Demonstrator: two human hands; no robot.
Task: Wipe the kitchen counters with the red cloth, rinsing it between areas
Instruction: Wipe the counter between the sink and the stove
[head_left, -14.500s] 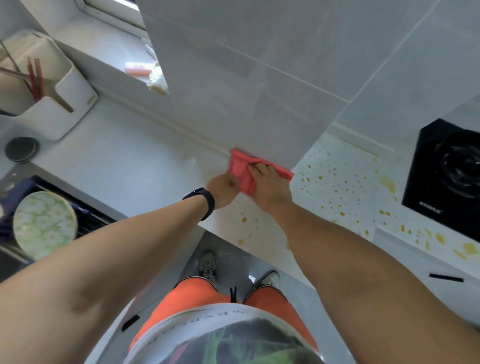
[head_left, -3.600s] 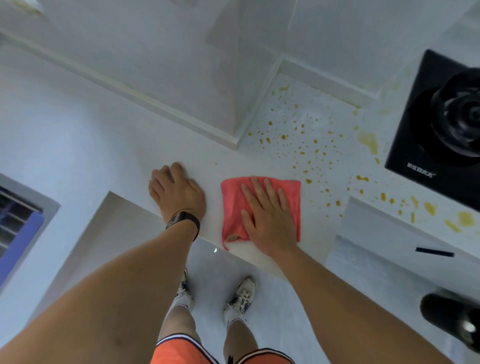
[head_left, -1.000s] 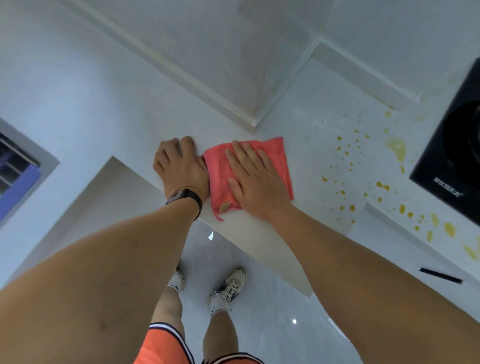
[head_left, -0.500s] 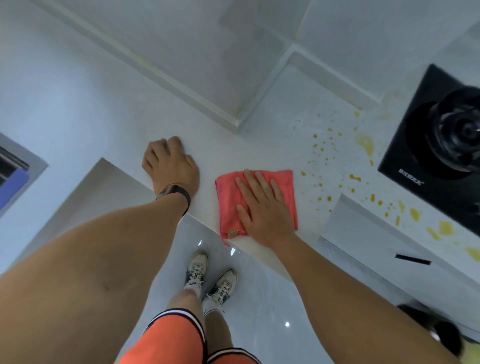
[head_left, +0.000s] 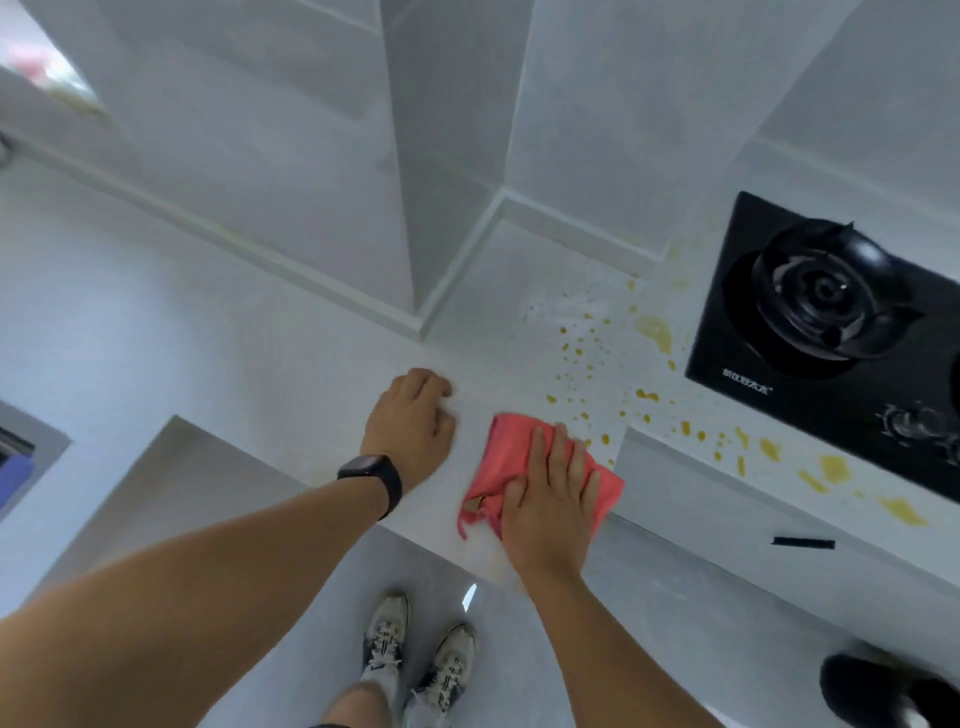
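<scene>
Right hand (head_left: 550, 499) flat, fingers straight, pressing red cloth (head_left: 506, 457) on counter (head_left: 208, 332) edge, left of black hob (head_left: 831, 322). Left hand (head_left: 413, 421) w/ fingers curled, empty, rests beside cloth.

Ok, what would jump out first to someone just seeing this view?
The red cloth, pressed flat under the right hand at the counter's front edge. Just beyond it, yellow splatter spreads toward the black gas hob on the right. The left hand rests beside the cloth.
</scene>
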